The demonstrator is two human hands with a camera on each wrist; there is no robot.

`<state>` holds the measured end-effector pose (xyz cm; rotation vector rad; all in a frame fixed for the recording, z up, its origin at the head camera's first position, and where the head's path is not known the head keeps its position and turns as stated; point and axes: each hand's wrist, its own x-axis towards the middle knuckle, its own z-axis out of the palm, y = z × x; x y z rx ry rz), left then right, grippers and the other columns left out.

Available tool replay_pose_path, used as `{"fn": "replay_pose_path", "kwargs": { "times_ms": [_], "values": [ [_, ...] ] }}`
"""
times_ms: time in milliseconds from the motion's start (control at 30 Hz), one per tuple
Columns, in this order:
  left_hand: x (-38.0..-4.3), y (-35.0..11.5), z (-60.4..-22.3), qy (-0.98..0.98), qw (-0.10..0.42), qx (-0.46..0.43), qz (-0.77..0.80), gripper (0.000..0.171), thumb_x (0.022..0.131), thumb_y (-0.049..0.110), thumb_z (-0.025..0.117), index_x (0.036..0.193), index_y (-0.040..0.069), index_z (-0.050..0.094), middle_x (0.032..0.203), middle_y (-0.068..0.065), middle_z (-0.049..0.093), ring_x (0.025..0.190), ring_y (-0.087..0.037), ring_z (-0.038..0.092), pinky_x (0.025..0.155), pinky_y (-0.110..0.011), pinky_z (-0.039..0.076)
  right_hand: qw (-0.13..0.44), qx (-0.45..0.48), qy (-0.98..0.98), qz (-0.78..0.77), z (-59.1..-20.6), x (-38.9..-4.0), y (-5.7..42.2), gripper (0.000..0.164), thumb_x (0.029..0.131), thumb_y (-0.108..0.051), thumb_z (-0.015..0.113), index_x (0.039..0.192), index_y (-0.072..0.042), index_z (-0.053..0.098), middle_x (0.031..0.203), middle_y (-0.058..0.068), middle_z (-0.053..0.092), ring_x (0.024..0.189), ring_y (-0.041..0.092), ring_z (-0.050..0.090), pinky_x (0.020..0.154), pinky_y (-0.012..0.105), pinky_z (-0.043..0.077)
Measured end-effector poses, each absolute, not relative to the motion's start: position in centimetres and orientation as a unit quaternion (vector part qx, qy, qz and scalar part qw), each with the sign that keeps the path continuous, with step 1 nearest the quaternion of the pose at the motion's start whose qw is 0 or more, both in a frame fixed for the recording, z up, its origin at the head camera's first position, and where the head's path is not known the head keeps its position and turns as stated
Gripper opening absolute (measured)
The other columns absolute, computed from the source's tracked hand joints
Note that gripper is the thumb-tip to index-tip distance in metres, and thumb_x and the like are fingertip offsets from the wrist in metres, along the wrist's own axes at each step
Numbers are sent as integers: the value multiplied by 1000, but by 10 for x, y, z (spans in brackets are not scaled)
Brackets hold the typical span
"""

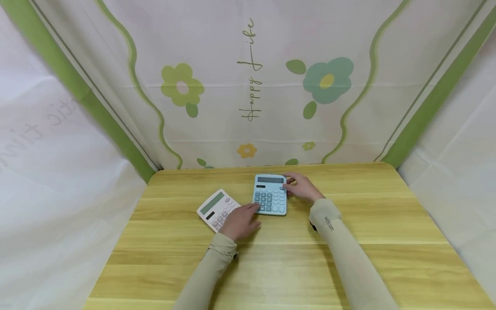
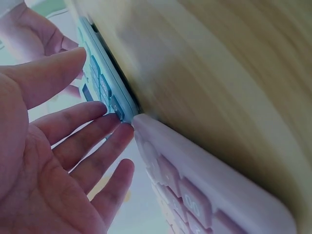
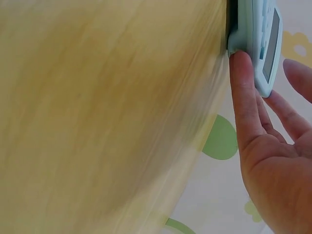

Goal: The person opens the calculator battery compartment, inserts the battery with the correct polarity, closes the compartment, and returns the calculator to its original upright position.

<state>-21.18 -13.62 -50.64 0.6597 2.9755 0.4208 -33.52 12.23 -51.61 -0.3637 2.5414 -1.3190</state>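
A light blue calculator (image 1: pixel 276 192) lies face up on the wooden table, its screen toward the back. To its left is a pale pink calculator (image 1: pixel 215 206), turned at a slant. My left hand (image 1: pixel 239 222) reaches over the pink one's lower right part and hides some of its keys; its outstretched fingertips touch the blue calculator's lower left corner. At the blue calculator's upper right edge, my right hand (image 1: pixel 304 188) touches the side with extended fingers (image 3: pixel 243 97). In the right wrist view its thumb stands apart from the case.
The table (image 1: pixel 348 249) ends at the back against a white cloth (image 1: pixel 217 125) printed with flowers and lettering. More white cloth (image 1: pixel 58 206) hangs along the left and right sides. Both forearms wear beige sleeves (image 1: pixel 348 258).
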Motion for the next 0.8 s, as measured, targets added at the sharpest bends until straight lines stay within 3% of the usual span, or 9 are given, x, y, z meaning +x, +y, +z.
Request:
{"fn": "replay_pose_path", "kwargs": {
  "times_ms": [333,500,633,800],
  "values": [
    [-212,-140,-505,968,21,206,141,56,99,31,70,147,6,57,149,-12,59,136,-32,58,115,-45,46,117,-131,880,-441,-516,-335,122,49,104,-19,62,151,-9,52,131,21,62,106,29,67,82,33,58],
    [-215,-143,-510,966,10,216,141,60,99,33,70,150,7,53,154,-12,54,138,-33,56,115,-46,46,113,-133,887,-428,-516,-335,124,52,106,-21,60,155,-9,47,133,21,62,105,29,69,83,37,58],
    [-217,-151,-509,964,-21,217,152,68,102,39,65,159,11,42,164,-11,42,145,-36,48,119,-52,40,64,-145,914,-374,-510,-331,130,57,107,-27,58,158,-9,41,139,20,61,115,35,67,95,50,56],
    [-220,-175,-491,969,-71,179,155,72,106,46,54,166,20,25,172,-6,24,158,-33,26,128,-55,20,-37,-162,939,-300,-491,-323,145,62,106,-35,59,161,-14,38,148,20,54,134,44,54,109,65,44]
  ]
}}
